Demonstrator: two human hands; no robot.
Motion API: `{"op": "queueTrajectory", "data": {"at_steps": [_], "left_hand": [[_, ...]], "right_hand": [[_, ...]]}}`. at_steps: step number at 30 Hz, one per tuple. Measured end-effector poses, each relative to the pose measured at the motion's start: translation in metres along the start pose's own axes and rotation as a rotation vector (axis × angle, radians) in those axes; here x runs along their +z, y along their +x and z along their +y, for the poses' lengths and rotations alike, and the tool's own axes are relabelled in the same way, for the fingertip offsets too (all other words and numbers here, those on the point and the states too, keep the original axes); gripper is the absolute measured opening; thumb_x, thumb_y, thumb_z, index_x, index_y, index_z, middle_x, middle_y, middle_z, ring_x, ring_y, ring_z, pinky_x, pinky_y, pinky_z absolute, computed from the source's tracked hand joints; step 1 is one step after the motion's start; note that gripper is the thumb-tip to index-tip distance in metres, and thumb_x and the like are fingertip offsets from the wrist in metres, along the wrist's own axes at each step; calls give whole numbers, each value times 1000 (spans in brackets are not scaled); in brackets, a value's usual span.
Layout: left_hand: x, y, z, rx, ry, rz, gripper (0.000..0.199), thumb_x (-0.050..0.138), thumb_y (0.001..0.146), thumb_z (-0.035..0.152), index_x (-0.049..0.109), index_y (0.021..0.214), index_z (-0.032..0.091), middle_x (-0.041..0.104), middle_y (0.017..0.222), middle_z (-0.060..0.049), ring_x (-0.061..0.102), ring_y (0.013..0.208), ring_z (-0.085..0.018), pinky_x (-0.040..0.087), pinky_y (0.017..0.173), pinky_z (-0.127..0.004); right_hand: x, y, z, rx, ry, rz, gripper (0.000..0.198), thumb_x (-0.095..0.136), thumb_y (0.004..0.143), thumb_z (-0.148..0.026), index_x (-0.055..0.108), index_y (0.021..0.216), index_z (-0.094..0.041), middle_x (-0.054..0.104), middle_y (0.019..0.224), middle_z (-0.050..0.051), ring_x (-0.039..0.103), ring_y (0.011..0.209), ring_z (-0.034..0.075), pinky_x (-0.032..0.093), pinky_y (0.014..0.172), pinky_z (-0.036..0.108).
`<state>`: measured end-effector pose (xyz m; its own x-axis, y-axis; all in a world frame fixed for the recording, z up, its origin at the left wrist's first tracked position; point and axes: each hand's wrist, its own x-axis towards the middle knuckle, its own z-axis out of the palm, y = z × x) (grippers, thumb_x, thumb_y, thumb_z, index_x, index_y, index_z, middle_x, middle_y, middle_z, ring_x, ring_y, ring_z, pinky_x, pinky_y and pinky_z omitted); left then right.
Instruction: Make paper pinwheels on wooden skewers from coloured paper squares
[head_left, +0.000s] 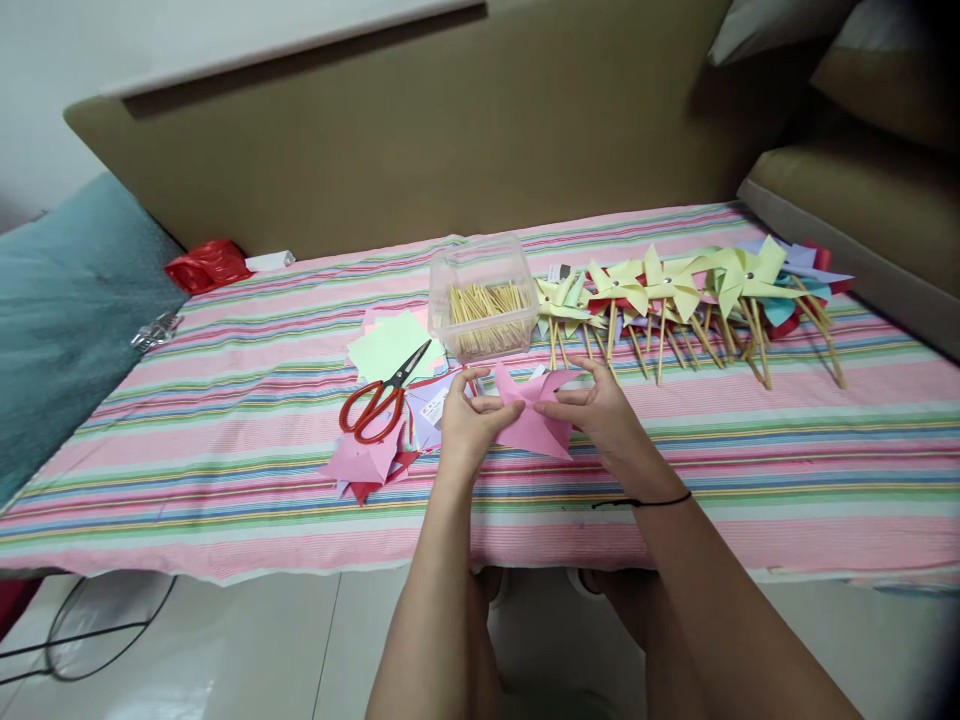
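A pink paper pinwheel (534,428) is held between my two hands, its corners folded in toward the middle. My left hand (474,420) pinches it from the left, thumb near the centre. From the right, my right hand (600,410) grips it with thumb and fingers, the thumb tip also close to the centre. Left of my left hand lie red-handled scissors (381,398), resting on pale green paper squares (391,345) and other paper. Cut pink paper pieces (364,458) are stacked below them. Just beyond my hands stands a clear plastic box (480,290) of short thin wooden sticks (489,305).
Several finished pinwheels (667,285) on sticks lie in a row at the right. A striped cloth (247,440) covers the seat, with a sofa back (420,130) behind. A red plastic bag (208,267) and a teal cushion (82,290) are at the left.
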<state>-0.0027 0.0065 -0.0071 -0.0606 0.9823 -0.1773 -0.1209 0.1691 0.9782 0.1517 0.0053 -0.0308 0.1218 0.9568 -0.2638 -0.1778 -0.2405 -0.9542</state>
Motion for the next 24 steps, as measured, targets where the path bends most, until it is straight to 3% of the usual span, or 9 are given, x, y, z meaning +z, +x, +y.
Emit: {"op": "queueTrajectory", "data": {"at_steps": [7,16,21,24], "left_hand": [[1,1,-3,13,24,-26,63,80,51,27,45,103,19,54,46,10,44,38,-6,32,43,-16],[0,-1,-4,11,66,-92,65,80,53,29,44,106,21,56,46,9,49,39,-9,36,44,-17],[2,2,-4,-49,-83,24,69,83,47,24,45,103,19,63,52,5,56,43,-12,44,49,-22],[2,7,-4,-54,-222,171,65,83,45,20,47,99,17,65,57,3,60,48,-13,48,56,-26]], "right_hand": [[1,-2,0,-8,-2,-20,93,84,52,-28,37,131,-22,67,66,-2,69,69,23,55,69,37],[3,-3,-2,33,43,-91,90,84,52,-24,36,128,-20,69,64,-3,68,61,21,53,59,32],[3,-4,-6,7,102,-91,82,83,55,-27,39,124,-22,71,69,-2,67,63,18,53,59,29],[2,-4,-9,5,134,-25,57,78,65,-33,50,114,-23,71,75,-1,68,68,17,55,65,29]]}}
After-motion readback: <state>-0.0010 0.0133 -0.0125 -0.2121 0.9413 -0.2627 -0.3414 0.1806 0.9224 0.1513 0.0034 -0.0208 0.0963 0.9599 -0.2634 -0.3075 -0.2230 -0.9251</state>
